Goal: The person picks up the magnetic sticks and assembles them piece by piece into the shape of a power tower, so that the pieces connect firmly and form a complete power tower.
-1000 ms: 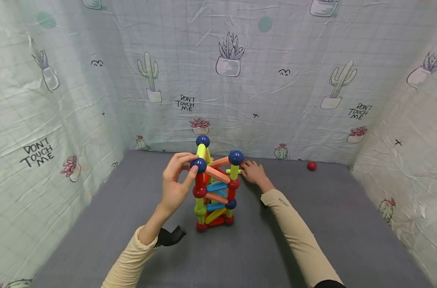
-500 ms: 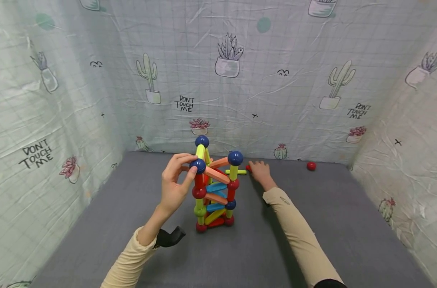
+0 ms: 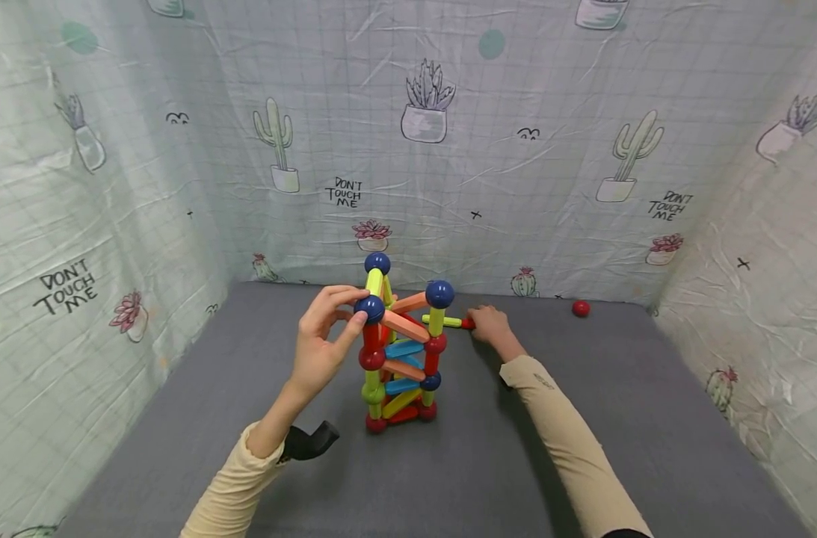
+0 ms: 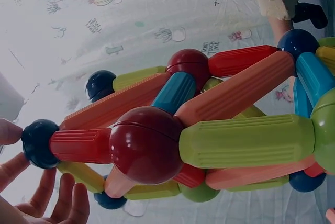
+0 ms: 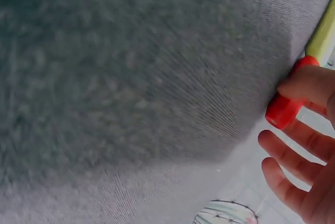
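A tower of magnetic rods and balls (image 3: 406, 326) stands on the grey table in the head view. My left hand (image 3: 319, 351) pinches the dark blue ball (image 3: 370, 308) at its near left top corner between thumb and fingers; the left wrist view shows fingertips against this blue ball (image 4: 40, 143). Behind the tower, to its right, my right hand (image 3: 492, 329) holds a short red rod (image 3: 469, 323) at the table surface. In the right wrist view, thumb and index finger pinch the red rod (image 5: 287, 106). Its far end meets a yellow-green rod (image 5: 322, 38), roughly in line.
A lone red ball (image 3: 581, 308) lies at the back right of the table (image 3: 623, 403). A cloth printed with cacti (image 3: 475, 164) hangs behind and along both sides. Another dark blue ball (image 3: 439, 294) tops the tower's right corner.
My right hand first drew back rightward from the yellow-green rod with the red rod, then brought it slightly nearer me, in line against that rod's end. The left hand keeps its pinch.
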The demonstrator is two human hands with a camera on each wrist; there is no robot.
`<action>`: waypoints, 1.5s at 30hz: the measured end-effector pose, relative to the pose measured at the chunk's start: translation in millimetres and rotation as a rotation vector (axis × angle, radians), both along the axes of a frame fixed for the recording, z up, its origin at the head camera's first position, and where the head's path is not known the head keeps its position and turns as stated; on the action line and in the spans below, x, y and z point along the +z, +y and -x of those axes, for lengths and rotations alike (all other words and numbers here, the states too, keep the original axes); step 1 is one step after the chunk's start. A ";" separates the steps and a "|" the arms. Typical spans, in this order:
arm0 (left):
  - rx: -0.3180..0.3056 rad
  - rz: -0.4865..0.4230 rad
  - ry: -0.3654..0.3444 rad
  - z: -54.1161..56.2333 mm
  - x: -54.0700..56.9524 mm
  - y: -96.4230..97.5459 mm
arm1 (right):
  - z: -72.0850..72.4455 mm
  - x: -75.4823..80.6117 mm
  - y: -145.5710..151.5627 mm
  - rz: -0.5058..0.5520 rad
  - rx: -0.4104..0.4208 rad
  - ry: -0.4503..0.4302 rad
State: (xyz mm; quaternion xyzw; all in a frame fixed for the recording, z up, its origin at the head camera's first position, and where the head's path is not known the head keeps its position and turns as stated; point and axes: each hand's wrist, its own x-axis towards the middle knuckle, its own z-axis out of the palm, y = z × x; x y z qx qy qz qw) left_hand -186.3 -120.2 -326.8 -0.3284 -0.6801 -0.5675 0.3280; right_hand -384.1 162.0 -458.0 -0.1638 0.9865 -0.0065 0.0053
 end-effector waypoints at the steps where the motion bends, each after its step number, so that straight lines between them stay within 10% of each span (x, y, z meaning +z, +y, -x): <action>1: -0.002 -0.001 0.002 0.0 0.5 0.2 | -1.5 2.2 1.1 0.013 0.013 0.015; 10: 0.005 0.002 -0.002 -0.9 2.1 -0.7 | -12.7 14.7 -6.0 -0.069 0.209 0.145; 20: -0.001 0.014 -0.010 -0.7 0.4 1.6 | -18.5 16.4 2.7 0.005 0.147 0.144; 26: 0.005 0.014 -0.006 -1.0 0.6 2.0 | -46.1 74.5 -4.9 0.156 0.237 0.461; 35: 0.004 0.010 0.005 -0.1 0.3 1.5 | -129.7 186.9 -26.7 0.360 0.462 0.900; 45: 0.025 0.015 0.026 0.3 -0.4 3.8 | -177.8 196.4 -64.4 0.306 0.749 0.858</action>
